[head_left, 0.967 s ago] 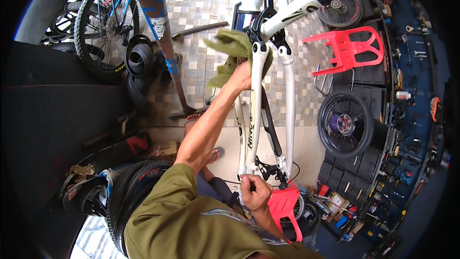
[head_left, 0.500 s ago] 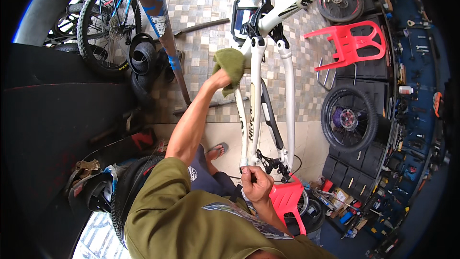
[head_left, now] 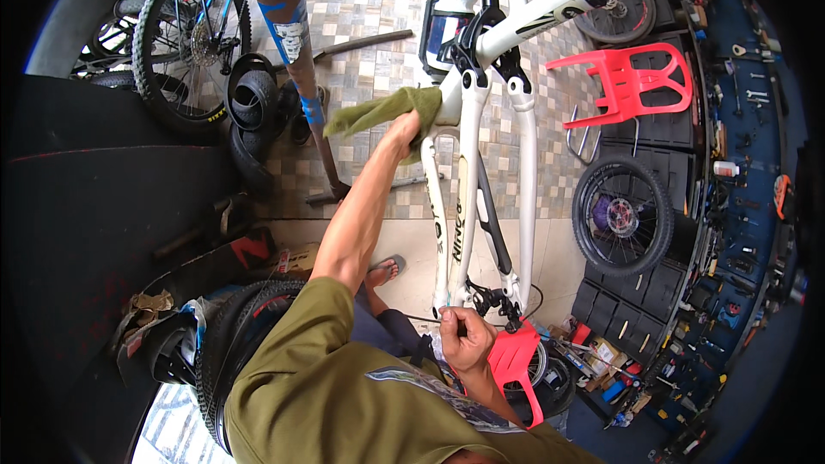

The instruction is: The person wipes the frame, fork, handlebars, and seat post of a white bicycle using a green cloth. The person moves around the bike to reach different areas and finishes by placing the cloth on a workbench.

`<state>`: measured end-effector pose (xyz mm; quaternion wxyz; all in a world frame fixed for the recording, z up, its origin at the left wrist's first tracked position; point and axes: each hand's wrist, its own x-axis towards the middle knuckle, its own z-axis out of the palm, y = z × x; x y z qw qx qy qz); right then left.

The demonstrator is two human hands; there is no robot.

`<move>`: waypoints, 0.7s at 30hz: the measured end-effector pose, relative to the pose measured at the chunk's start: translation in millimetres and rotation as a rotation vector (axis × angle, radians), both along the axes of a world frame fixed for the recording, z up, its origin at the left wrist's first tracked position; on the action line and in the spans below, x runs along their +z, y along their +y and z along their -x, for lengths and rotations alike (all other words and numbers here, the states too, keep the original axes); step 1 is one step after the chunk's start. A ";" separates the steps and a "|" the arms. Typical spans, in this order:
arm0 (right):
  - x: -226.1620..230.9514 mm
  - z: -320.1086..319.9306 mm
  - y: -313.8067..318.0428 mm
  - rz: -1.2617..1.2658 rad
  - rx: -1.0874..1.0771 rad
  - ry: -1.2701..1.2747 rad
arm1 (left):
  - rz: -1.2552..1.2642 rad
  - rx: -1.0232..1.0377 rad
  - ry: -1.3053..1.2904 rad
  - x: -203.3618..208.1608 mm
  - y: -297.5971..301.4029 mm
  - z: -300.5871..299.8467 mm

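Note:
A white bicycle frame [head_left: 467, 180] with dark lettering stretches away from me, its narrow rear end close to my body. My left hand [head_left: 411, 131] is closed on an olive green cloth [head_left: 378, 112], pressing it against a frame tube near the middle joint. One end of the cloth hangs out to the left. Close to my body, my right hand [head_left: 467, 339] is closed at the rear tip of the frame, thumb on top; its fingertips are partly hidden. A black derailleur [head_left: 494, 299] sits just beyond that hand.
A blue, rust-marked post [head_left: 288, 34] rises left of the frame. Red plastic chairs [head_left: 623, 82] and a loose wheel [head_left: 623, 216] are on the right, before a tool-covered bench [head_left: 743, 206]. Tyres [head_left: 249, 335] are stacked at my left; a bicycle [head_left: 193, 51] stands at far left.
The cloth, bunched over my left hand before, now trails out to the left as that hand moves slightly nearer the joint. The frame appears shifted a little right. My right hand stays closed.

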<state>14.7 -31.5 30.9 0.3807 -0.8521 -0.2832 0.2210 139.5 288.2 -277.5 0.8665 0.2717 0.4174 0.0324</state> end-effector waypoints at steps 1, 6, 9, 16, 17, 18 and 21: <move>-1.6 1.2 -1.8 0.009 -0.020 -0.004 | 0.052 -0.096 -0.017 9.0 4.9 -16.0; -4.6 5.2 -4.3 0.012 -0.066 -0.025 | 0.083 -0.185 0.006 2.9 14.9 -63.3; -6.1 1.4 -3.4 0.003 -0.002 -0.007 | -0.054 -0.062 0.241 -43.9 46.8 -66.8; -11.8 2.3 -1.9 -0.023 -0.078 0.006 | -0.309 0.166 0.589 -36.4 36.7 -90.3; -11.3 1.4 -1.8 -0.019 -0.091 0.015 | -0.308 0.181 0.589 -39.4 32.5 -85.8; -9.7 1.4 -2.1 -0.011 -0.105 0.014 | -0.303 0.198 0.587 -42.1 28.5 -81.6; -7.9 0.5 -1.5 -0.025 -0.104 -0.006 | -0.232 0.405 0.498 -49.6 25.1 -68.3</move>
